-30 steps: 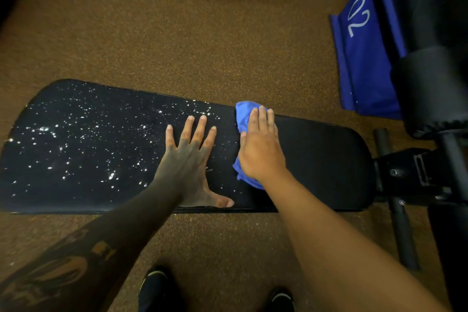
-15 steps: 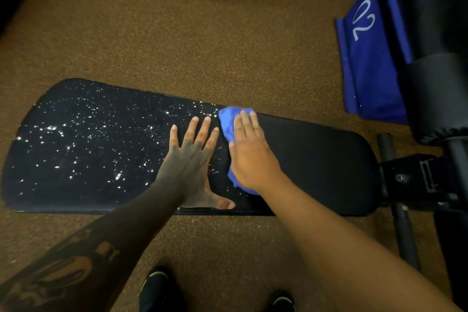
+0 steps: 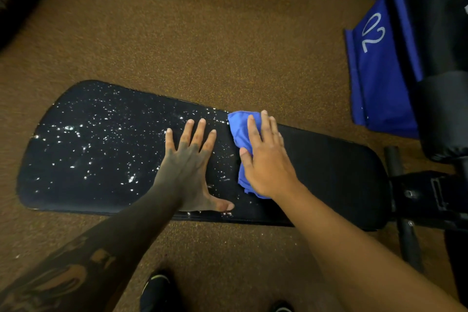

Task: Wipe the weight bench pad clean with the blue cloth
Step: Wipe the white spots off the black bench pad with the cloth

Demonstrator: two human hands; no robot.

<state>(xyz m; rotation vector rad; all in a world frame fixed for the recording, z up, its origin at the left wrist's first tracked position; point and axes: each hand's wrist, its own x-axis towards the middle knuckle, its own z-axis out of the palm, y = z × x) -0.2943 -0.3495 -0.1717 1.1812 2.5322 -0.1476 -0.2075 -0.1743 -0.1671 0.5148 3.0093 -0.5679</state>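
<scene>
The black weight bench pad (image 3: 334,180) lies across the view, its left half speckled with white droplets (image 3: 101,149) and its right half plain black. My right hand (image 3: 266,159) presses the crumpled blue cloth (image 3: 239,129) flat on the pad near its far edge, at the border between speckled and plain surface. My left hand (image 3: 190,167) rests flat on the pad just left of the cloth, fingers spread, thumb at the near edge, holding nothing.
Brown speckled floor (image 3: 202,33) surrounds the bench. A blue fabric panel marked "02" (image 3: 377,71) and black padded equipment (image 3: 445,114) stand at the right, with the bench's black frame (image 3: 425,195) below. My shoes (image 3: 157,289) show at the bottom edge.
My right hand slid the cloth leftwards along the pad's far edge, then back a little to the right. The left hand stayed planted. The view shifted slightly.
</scene>
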